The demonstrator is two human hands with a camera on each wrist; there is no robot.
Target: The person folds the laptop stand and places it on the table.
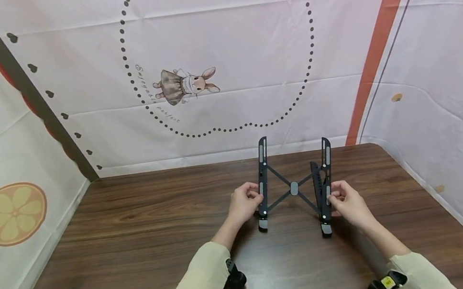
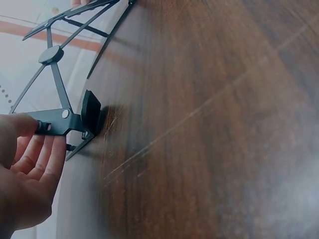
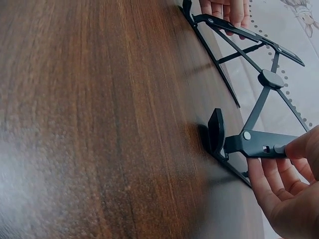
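A black folding laptop stand is spread on the wooden table, its crossed struts meeting at a grey centre hub. Its two long side arms carry grey pads and end in upturned front lips. My left hand pinches the left arm near its front, thumb on top and fingers beneath, as the left wrist view shows at the stand's arm. On the other side, my right hand pinches the right arm the same way, with the thumb over the arm. Under each arm a support leg slants down to the table.
The brown wood-grain table reaches back to a white printed cloth with a rabbit figure. More cloth hangs at the left and right sides. Each wrist wears a small black camera below a pale sleeve.
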